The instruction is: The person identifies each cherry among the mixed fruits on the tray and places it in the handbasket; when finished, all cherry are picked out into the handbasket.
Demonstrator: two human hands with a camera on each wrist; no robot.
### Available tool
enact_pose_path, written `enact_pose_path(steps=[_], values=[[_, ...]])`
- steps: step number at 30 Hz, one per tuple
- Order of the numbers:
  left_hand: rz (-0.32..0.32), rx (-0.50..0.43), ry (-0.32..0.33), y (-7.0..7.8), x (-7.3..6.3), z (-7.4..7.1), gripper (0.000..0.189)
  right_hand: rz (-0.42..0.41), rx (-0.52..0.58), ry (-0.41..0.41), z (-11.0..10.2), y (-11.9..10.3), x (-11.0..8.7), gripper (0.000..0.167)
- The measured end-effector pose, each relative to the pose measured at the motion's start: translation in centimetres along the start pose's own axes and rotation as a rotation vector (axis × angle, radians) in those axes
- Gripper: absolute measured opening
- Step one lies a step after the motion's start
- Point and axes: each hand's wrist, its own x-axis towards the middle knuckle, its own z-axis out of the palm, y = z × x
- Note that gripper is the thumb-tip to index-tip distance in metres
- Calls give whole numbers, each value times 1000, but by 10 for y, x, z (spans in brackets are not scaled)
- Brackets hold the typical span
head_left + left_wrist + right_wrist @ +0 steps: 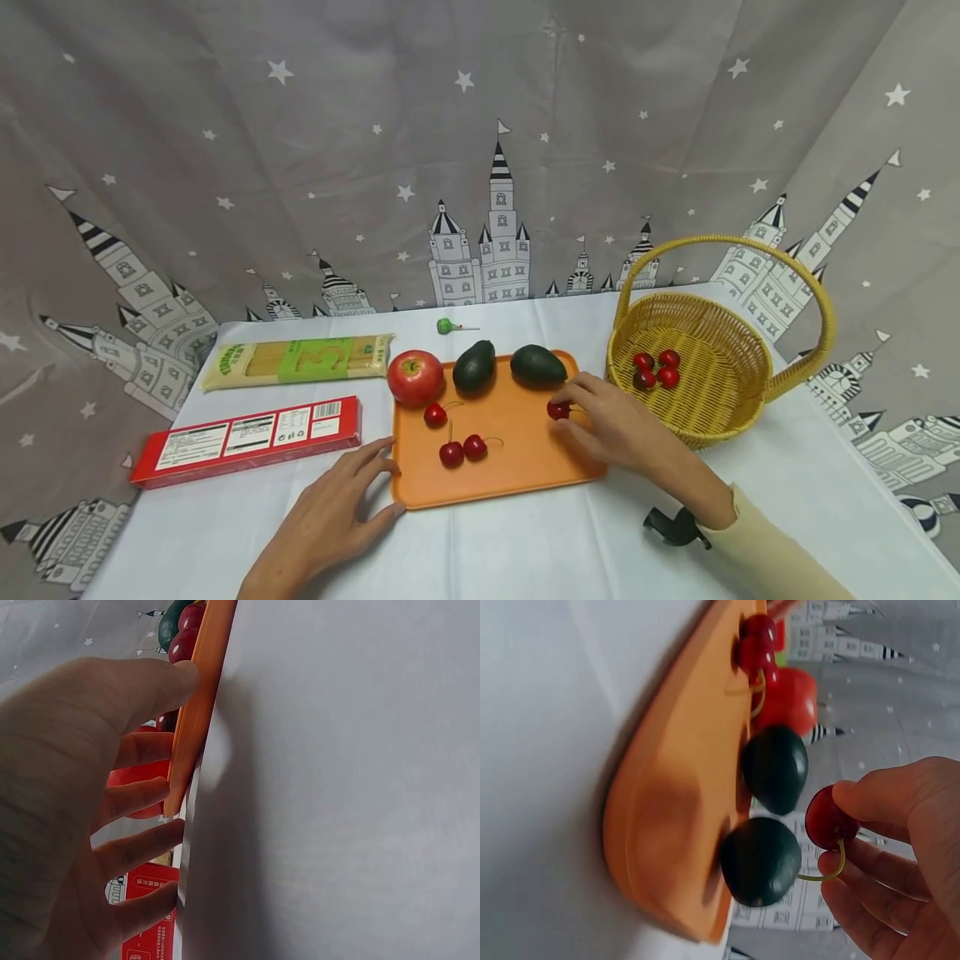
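Held cherry (829,817): in R hand (615,421), over R part of orange tray (517,433); looks clear of tray floor in R wrist view.
R hand: thumb + fingertips pinching 1 cherry; other fingers loosely bent.
L hand (330,504): fingers apart & relaxed, grasping nothing; thumb appears to touch tray rim at L edge, prob. steadying it.
Cherry wt/feel: prob. v. light; real or faux can't tell. If real, firm-ish but bruises under a hard squeeze.
Cherry skin: glossy, round, so likely slippery & apt to roll.
Best hold: sides of the round body, approx. as now, light pinch; thin curved stem (843,857) looks weak, not for lifting.
3 tray cherries (452,454): L half of tray, stems on; 2 side by side, 1 near pomegranate (416,377).
Tray edges: low raised rim, easy to clear; 2 avocados (537,366) at back edge, R one close to R hand, might get knocked.
Basket (697,310): just R of tray; wall taller than tray rim, handle (750,243) arching overhead.
Basket room: wide mouth, 4 cherries (669,377) grouped toward L side, woven floor showing R of them.
Open room: front R of tray; gap btwn tray & basket tight.
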Motion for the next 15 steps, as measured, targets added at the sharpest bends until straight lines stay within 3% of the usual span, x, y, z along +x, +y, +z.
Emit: enact_pose_path(steps=[6,15], values=[[-10,-1,-13,0,0,-2,44,15,16,67,-13,13,-5,31],[-11,-7,-14,1,0,-2,44,120,-22,100,-28,29,-13,29]])
